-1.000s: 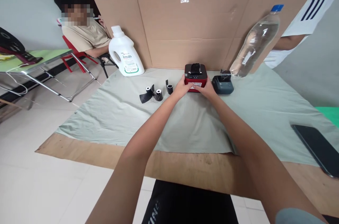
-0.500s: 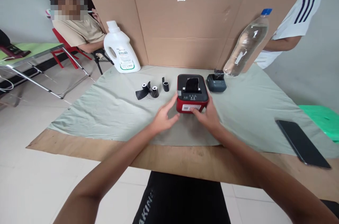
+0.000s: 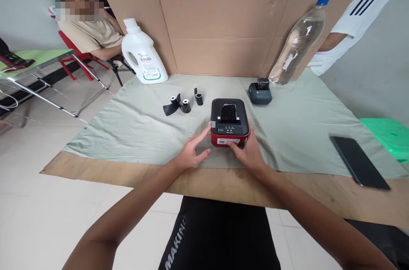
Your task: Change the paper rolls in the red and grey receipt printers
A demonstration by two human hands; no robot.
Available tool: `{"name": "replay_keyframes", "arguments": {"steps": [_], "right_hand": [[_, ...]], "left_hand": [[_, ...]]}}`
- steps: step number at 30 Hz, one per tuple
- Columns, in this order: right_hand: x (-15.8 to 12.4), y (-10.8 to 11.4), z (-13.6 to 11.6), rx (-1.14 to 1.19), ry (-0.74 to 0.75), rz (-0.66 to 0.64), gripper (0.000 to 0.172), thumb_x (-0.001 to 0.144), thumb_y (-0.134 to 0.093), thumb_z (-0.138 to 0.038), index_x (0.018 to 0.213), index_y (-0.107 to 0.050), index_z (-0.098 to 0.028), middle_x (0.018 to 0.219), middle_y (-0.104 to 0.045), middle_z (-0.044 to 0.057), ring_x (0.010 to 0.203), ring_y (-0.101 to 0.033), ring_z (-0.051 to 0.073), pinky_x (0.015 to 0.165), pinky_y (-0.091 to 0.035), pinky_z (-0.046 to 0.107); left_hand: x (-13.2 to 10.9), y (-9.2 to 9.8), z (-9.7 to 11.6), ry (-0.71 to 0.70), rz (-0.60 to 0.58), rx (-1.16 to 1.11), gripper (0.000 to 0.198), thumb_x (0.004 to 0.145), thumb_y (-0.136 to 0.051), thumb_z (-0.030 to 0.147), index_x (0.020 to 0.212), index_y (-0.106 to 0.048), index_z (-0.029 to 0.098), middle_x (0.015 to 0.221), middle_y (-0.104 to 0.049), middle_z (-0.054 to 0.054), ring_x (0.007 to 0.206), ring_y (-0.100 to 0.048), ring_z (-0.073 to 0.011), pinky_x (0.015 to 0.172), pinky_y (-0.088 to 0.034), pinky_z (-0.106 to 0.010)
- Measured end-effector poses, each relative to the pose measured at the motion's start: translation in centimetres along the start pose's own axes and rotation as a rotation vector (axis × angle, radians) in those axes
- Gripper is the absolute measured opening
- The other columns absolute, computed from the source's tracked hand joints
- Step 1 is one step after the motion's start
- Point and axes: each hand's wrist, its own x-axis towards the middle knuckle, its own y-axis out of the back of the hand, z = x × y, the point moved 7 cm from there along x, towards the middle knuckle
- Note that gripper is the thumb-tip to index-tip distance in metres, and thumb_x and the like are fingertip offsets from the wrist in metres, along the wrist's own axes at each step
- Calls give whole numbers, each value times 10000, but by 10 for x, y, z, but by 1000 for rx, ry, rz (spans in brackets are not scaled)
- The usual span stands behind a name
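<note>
A small red label printer with a black top stands on the grey-green cloth, near the front of the table. My left hand lies beside its left front corner, fingers stretched out and fingertips touching the casing. At the right front corner, my right hand grips the printer, thumb on the front face and fingers round the side.
Black label rolls and a dark blue-grey printer lie behind it. A white jug and a leaning clear bottle stand by the cardboard wall. A phone lies right. Other people are at far left and right.
The red printer has been drawn from the back of the cloth toward me, and both hands came back with it. My left hand has loosened to a flat touch.
</note>
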Motion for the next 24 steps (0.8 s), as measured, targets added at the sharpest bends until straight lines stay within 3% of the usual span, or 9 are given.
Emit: {"name": "replay_keyframes", "arguments": {"steps": [3,7,9,14,17,20,24], "right_hand": [[-3,1,-1,-1,-4,17,902,843,-794,-403,1594,-333,-208,1565,-510,195,1462,-505,361,1231,-405,628],[-1,4,0,54,-67,29,928,815,-807,-439,1589,-346,-213,1576,-497,195,1466,-501,369,1233,-408,628],[1,6,4,119,-129,17,916,842,-770,-462,1602,-324,-214,1603,-470,199,1480,-491,362,1231,-415,624],[5,7,8,210,-162,-39,903,873,-722,-474,1622,-290,-213,1661,-409,190,1525,-444,340,1270,-375,593],[7,7,9,206,-153,-44,903,871,-724,-474,1619,-299,-199,1664,-403,193,1542,-417,341,1291,-338,588],[8,6,6,196,-117,-50,883,879,-717,-476,1608,-317,-180,1650,-418,206,1535,-423,343,1295,-322,591],[10,7,3,164,-68,-43,846,883,-714,-478,1597,-342,-216,1636,-439,186,1516,-444,344,1282,-331,608]], "left_hand": [[1,2,-4,60,40,-127,732,948,-713,321,1623,-431,285,1667,-454,-107,1516,-493,-327,1228,-488,-489],[16,20,-16,204,282,-260,512,979,-674,414,1453,-590,241,1448,-678,-155,1317,-676,-302,1118,-551,-498],[34,28,-23,240,346,-261,505,958,-686,439,1416,-591,249,1422,-691,-144,1328,-658,-299,1147,-511,-518],[78,20,-51,275,212,-314,804,812,-730,389,1559,-438,344,1750,-317,-29,1660,-185,-307,1343,-208,-524],[80,4,-62,298,198,-439,897,795,-672,398,1627,-339,359,1785,-210,32,1680,-67,-289,1370,-116,-493],[71,-11,-61,357,193,-546,932,805,-636,364,1661,-269,343,1784,-210,43,1672,-125,-295,1361,-188,-493],[64,-15,-57,481,254,-561,882,789,-602,265,1628,-344,342,1744,-324,37,1620,-308,-309,1299,-353,-523]]}}
